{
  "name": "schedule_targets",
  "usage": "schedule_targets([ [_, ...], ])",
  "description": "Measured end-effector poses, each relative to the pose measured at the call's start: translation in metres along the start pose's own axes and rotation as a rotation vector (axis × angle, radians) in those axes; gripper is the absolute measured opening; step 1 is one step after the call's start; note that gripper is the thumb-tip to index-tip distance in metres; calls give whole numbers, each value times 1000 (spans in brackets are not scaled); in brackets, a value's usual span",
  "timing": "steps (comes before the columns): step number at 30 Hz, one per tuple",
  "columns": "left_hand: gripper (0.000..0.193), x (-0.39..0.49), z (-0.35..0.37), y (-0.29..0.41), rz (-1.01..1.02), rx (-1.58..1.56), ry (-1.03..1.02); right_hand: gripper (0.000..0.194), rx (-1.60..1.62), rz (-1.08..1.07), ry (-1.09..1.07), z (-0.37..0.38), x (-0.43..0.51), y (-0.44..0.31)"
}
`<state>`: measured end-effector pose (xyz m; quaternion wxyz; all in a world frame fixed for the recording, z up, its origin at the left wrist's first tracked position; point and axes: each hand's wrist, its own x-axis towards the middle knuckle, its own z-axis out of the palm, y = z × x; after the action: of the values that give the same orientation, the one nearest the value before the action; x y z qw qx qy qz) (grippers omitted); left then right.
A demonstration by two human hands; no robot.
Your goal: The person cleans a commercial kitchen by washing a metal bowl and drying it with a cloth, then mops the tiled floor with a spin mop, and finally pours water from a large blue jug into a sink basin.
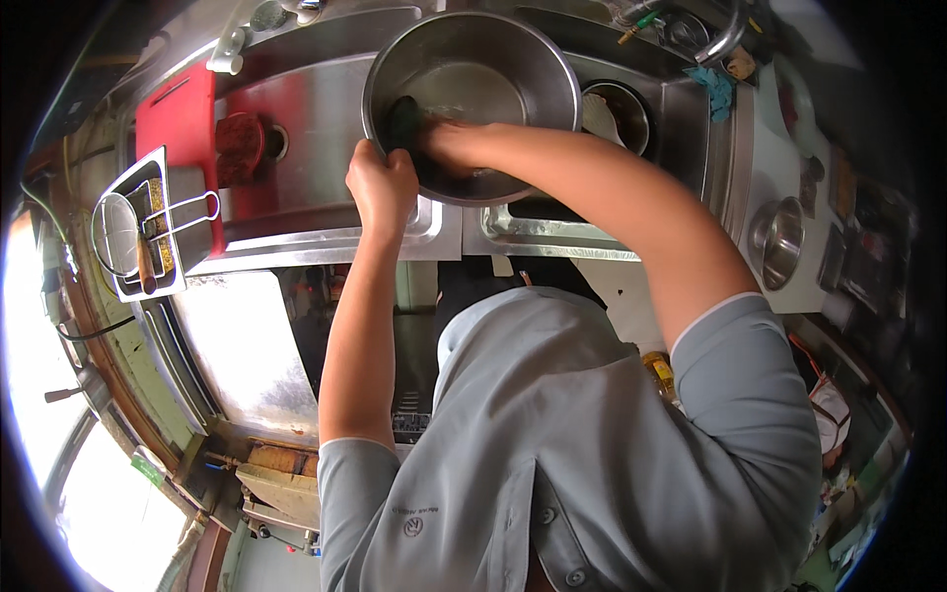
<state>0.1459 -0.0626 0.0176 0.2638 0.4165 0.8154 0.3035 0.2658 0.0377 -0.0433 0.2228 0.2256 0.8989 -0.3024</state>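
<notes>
A large stainless steel bowl (473,37) sits tilted over the divider between two sink basins. My left hand (383,181) grips its rim on the near left side, thumb and fingers closed around the edge. Inside the bowl, my right hand (453,144) presses a dark green scouring pad (405,118) against the left wall; blur and shade hide its fingertips. Some wet shine shows on the bowl's bottom.
A red cutting board (174,111) leans at the left basin, near a red strainer basket (240,148). Wire strainers (117,229) rest on a steel container (177,277). A pot (642,126) stands in the right basin. On the right counter are a blue cloth (714,92) and a steel bowl (784,244).
</notes>
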Motion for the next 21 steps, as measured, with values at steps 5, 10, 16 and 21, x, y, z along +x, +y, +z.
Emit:
schedule_targets([
  [5,18,-1,-1,-2,112,-8,39,20,-211,51,428,-7,29,32],
  [10,19,-4,6,5,3,-53,134,29,-645,289,538,-2,-14,63],
  [16,23,-1,19,9,-53,-156,257,34,-407,516,-163,-17,-68,30],
  [21,27,-3,27,3,5,-212,334,44,68,291,-232,-27,-79,-10],
])
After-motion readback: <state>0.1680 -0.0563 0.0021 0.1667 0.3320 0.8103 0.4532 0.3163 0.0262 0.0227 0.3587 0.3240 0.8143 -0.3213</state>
